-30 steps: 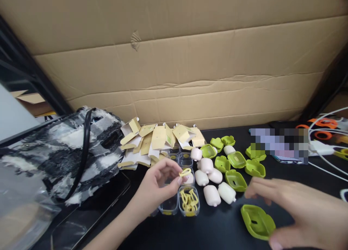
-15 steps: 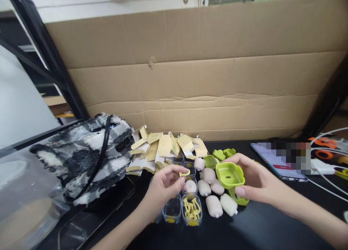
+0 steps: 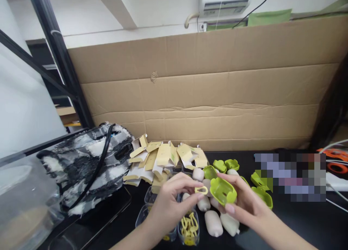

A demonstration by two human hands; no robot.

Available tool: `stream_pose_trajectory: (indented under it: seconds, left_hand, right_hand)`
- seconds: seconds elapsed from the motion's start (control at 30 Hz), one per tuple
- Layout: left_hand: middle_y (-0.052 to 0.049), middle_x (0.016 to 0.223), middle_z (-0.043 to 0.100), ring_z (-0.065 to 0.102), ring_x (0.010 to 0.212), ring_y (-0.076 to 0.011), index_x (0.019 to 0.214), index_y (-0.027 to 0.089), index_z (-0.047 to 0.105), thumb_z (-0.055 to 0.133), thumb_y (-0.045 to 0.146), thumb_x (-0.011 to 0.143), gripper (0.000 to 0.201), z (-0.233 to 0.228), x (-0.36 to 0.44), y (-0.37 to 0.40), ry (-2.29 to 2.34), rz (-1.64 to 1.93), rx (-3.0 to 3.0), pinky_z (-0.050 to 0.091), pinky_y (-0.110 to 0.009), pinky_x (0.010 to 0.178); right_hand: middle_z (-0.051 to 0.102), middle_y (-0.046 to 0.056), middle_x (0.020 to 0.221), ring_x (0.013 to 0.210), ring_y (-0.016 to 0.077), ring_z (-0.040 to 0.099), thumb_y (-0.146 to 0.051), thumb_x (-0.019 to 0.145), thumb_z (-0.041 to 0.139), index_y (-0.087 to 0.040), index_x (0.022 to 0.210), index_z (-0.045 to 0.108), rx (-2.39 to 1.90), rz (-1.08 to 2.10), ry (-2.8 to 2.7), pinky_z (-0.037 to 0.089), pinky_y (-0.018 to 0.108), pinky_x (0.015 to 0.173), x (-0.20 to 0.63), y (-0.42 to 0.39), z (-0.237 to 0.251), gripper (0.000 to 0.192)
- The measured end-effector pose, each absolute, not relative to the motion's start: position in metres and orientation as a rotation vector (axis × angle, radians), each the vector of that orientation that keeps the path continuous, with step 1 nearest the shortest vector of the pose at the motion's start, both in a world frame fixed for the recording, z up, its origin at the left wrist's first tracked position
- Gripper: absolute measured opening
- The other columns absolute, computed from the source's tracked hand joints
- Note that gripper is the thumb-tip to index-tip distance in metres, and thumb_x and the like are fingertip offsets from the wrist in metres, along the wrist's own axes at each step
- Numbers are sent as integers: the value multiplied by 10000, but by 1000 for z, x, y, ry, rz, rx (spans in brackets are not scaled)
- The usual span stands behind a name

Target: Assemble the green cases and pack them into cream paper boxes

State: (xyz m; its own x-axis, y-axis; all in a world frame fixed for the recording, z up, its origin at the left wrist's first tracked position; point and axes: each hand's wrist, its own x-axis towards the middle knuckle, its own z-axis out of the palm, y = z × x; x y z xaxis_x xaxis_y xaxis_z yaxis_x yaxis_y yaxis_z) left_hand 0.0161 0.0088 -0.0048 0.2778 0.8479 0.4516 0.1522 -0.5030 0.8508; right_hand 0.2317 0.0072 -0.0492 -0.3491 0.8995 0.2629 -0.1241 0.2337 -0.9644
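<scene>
Left hand (image 3: pixel 171 203) pinched yellow clip (image 3: pixel 201 190) at fingertips. Right hand (image 3: pixel 241 203) gripped green shell (image 3: pixel 222 191), open side seemingly facing clip, just at clip's 3 o'clock. Clip tub (image 3: pixel 189 228) at 6 o'clock; pale plugs (image 3: pixel 212 218) within reach on black table (image 3: pixel 299 224).

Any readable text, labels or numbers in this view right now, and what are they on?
None can be read.
Phone screen: pixelated, unreadable.
Small yellow stickers on the clear plastic boxes: too small and blurred to read.
Folded card pieces: no print can be made out.
Wall unit: no legible marking.
Green shell in the right hand and yellow loop in the left hand: no visible marking.
</scene>
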Motion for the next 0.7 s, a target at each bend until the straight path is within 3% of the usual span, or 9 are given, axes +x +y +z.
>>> stream_pose_trajectory:
  seconds: [0.2,0.4,0.7]
  left_hand:
    - [-70,858,672,661,730,-148,998,124,696,658,118,834,168,-19,17,-6,808,1375,2135,559,-225,678]
    - [-58,774,641,622,727,-143,904,92,702,678,43,783,133,-19,21,-14,791,1363,2351,516,-211,685]
    - [2,628,585,493,576,-122,793,112,681,644,89,803,45,-25,24,-17,857,1313,2594,439,-246,616]
  right_hand:
    - [594,-23,1276,1201,185,567,-249,803,696,-403,1236,459,-929,733,-1917,474,280,986,231,-6,-59,517]
    - [661,-42,1163,1079,149,648,-242,810,672,-369,1238,443,-946,345,-1984,490,218,967,228,-17,-59,502]
    - [719,-4,1050,957,206,703,-264,772,729,-307,1167,530,-920,207,-2038,577,269,823,224,-22,-50,444]
